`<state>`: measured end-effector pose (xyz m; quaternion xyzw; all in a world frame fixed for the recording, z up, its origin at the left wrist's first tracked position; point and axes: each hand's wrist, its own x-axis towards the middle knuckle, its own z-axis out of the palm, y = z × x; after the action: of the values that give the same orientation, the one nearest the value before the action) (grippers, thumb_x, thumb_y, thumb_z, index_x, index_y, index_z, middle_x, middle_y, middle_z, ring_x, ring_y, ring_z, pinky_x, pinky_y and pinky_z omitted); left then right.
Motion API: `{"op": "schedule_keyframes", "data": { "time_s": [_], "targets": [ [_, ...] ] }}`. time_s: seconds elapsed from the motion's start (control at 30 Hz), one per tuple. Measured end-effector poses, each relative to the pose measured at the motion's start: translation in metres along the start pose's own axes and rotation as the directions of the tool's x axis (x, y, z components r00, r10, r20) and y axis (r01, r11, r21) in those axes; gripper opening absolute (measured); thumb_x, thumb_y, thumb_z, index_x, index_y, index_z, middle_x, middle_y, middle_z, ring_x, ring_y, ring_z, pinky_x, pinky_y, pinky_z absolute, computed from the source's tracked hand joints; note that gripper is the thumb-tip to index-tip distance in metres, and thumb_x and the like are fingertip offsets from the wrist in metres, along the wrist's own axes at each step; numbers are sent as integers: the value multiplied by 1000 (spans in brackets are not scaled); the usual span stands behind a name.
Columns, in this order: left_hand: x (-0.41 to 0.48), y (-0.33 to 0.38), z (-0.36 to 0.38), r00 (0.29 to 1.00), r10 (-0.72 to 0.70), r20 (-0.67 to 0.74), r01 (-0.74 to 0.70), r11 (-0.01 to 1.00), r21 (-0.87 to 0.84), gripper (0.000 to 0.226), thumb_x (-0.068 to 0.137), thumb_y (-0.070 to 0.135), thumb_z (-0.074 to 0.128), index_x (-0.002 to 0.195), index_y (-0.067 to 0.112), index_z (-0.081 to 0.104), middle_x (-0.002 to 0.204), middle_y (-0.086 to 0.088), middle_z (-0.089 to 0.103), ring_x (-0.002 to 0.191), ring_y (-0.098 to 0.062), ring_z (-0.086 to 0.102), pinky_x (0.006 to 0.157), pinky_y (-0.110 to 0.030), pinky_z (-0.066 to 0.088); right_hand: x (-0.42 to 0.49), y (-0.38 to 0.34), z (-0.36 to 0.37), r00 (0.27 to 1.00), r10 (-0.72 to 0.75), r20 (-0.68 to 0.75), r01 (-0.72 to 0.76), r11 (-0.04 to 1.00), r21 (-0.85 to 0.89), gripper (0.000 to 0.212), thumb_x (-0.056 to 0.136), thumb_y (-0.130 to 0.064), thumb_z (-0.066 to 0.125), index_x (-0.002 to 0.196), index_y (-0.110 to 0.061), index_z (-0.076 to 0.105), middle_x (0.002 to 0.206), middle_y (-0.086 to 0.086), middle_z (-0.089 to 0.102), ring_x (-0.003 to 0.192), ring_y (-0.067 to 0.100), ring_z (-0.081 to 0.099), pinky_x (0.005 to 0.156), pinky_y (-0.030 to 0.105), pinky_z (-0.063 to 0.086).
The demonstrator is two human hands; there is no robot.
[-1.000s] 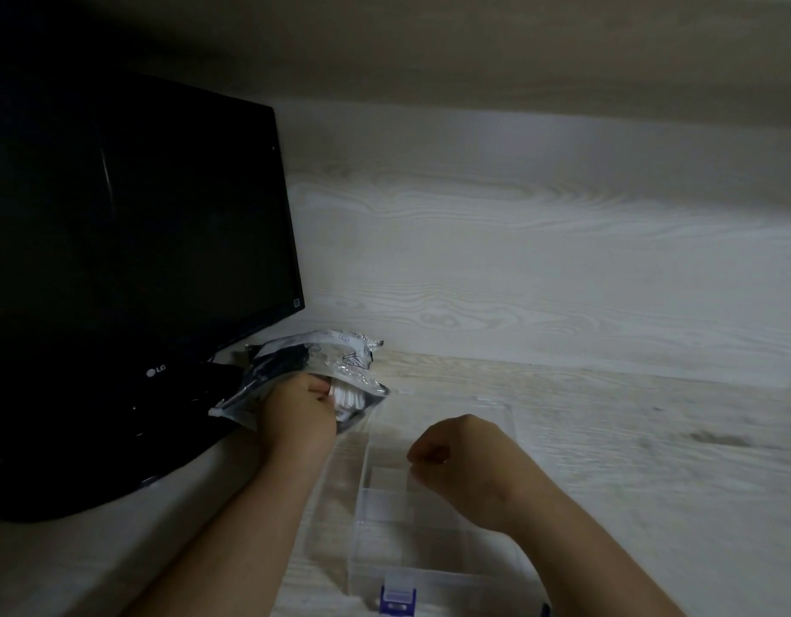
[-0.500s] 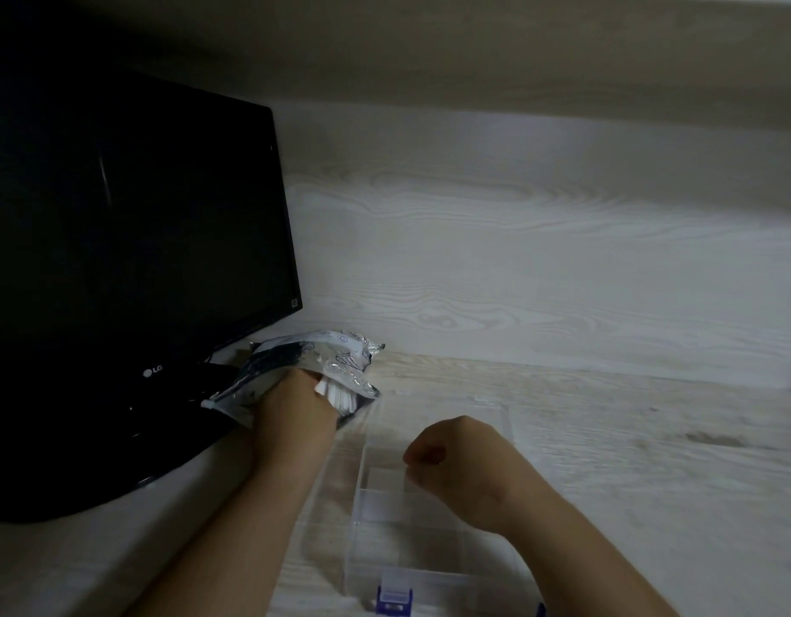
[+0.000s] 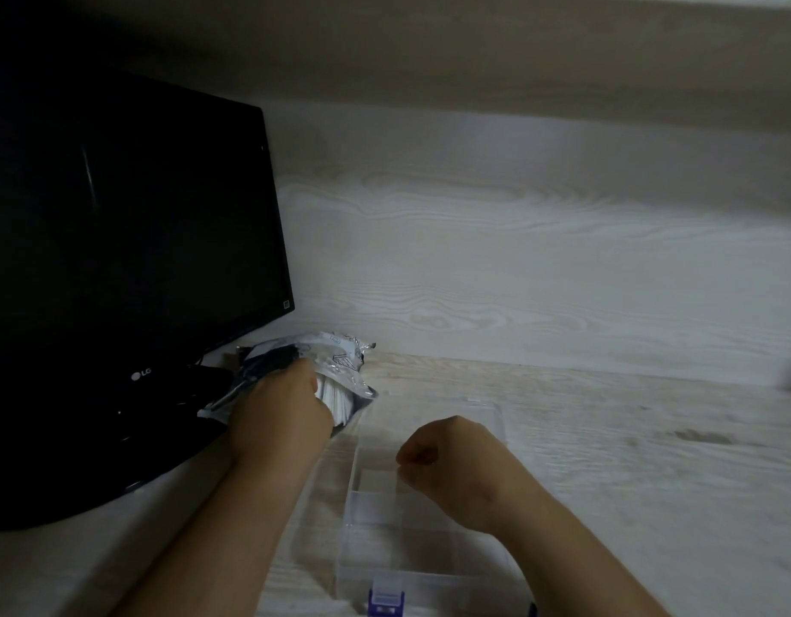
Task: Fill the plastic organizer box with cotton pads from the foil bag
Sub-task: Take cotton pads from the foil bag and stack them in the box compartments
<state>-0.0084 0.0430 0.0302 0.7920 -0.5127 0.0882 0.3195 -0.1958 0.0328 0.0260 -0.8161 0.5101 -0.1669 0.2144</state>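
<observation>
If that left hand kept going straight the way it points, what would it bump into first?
The white cotton pads in the mouth of the foil bag: the left hand is right at them. Past those comes the bag's foil, then probably the wall, though depth is hard to judge.

Both my arms are bare as far as the picture shows them. My left forearm [image 3: 215, 541] runs uncovered from the bottom edge up to the wrist, and my left hand [image 3: 282, 416] shows its back, broad and smooth, with the fingers out of sight. My right forearm [image 3: 563, 554] is likewise uncovered, thicker toward the bottom edge and narrowing to the wrist, where a faint crease crosses it. My right hand [image 3: 451, 465] shows its back and rounded knuckles, with a dark fold where thumb meets fingers. The light is dim, so finer marks on the skin, and my nails, I cannot make out.
</observation>
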Motion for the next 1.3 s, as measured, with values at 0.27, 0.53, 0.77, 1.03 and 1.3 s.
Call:
{"op": "schedule_keyframes", "data": {
  "time_s": [0.27, 0.53, 0.77, 1.03, 1.3],
  "targets": [
    [-2, 10, -14, 1000, 8, -11, -9, 988, -156, 4, 78, 16, 59, 78, 17, 63, 86, -4, 66, 83, -27, 60, 68, -29, 46, 0, 0, -2, 999, 6, -32, -5, 1000, 5, 18, 90, -32, 62, 104, -30, 73, 105, -9, 71, 94, 8, 65, 90, 29, 54],
    [5, 11, -2, 932, -131, 339, 357, 507, -785, 15, 73, 1, 58, 60, 8, 56, 53, -9, 48, 48, -18, 43, 47, -21, 36, 1, -2, -10, 982, 59, -181, -25, 983, 180, 13, 89, -24, 60, 85, -21, 73, 80, -8, 70, 74, 7, 64, 69, 23, 52],
    [-3, 18, 10, 903, 34, 429, 379, 405, -832, 24, 83, -11, 59, 85, 13, 56, 58, -5, 53, 52, -16, 47, 48, -26, 37, 1, -13, -12, 945, 277, -173, -1, 532, 847, 7, 91, -8, 64, 92, -3, 59, 83, 15, 73, 73, 25, 72, 74, 41, 61],
    [-9, 23, 7, 828, 168, 535, 472, 305, -827, 22, 84, -15, 58, 96, 2, 58, 63, -12, 57, 53, -18, 59, 49, -28, 52, 2, -12, -12, 923, 279, -266, 67, 565, 822, 11, 81, 4, 71, 76, -3, 63, 66, 6, 64, 59, 16, 64, 70, 36, 61],
    [-14, 25, 7, 805, 218, 552, 469, 336, -817, 11, 93, 0, 56, 85, 5, 61, 65, -5, 60, 53, -12, 57, 47, -23, 48, 1, -10, -14, 900, 314, -302, 58, 600, 798, 14, 79, 4, 71, 74, -5, 62, 62, 5, 63, 54, 13, 60, 60, 29, 57]
  ]
}}
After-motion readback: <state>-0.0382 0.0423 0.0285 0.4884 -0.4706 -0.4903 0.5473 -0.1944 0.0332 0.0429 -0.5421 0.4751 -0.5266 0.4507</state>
